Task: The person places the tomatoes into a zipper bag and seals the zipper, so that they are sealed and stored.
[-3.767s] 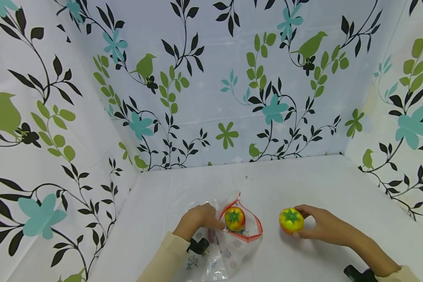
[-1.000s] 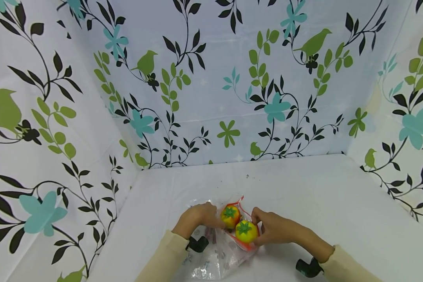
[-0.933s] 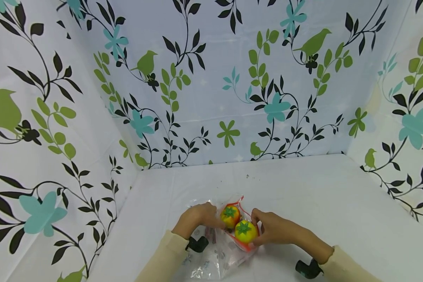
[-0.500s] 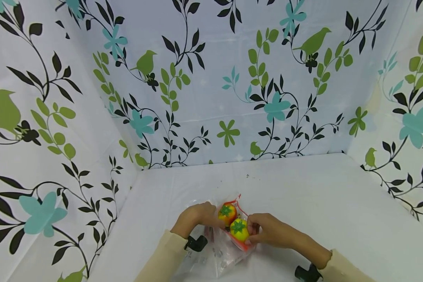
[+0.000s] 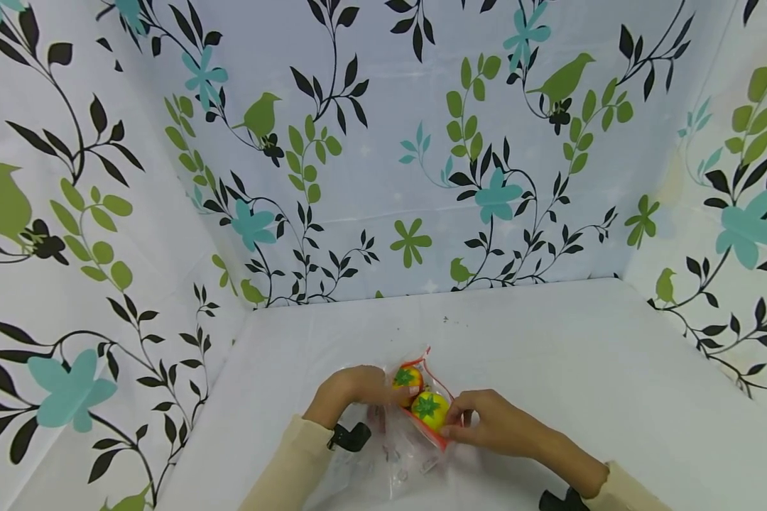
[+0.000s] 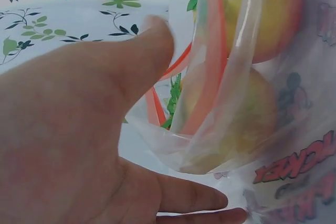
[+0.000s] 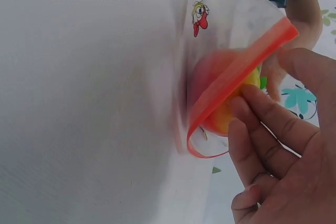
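Note:
A clear zip bag (image 5: 405, 461) with a red-edged mouth lies on the white table. Inside its mouth sit two toy tomatoes with green leaf tops: a red-yellow tomato (image 5: 407, 375) behind and a yellow tomato (image 5: 431, 407) in front. My left hand (image 5: 360, 387) is at the mouth's left side; in the left wrist view its thumb is raised and its fingers stretch straight below the bag. At the right side, my right hand (image 5: 498, 424) touches the yellow tomato with its fingertips, as the right wrist view shows, the thumb near the red rim (image 7: 236, 77).
White cloth covers the table (image 5: 550, 333). Patterned cloth walls (image 5: 383, 177) with leaves and birds rise at the back and both sides. Each wrist carries a small black camera.
My right hand has brought the yellow tomato from the table at right into the bag's mouth. Both tomatoes have shifted slightly left, and my left fingers now cover part of the red-yellow one.

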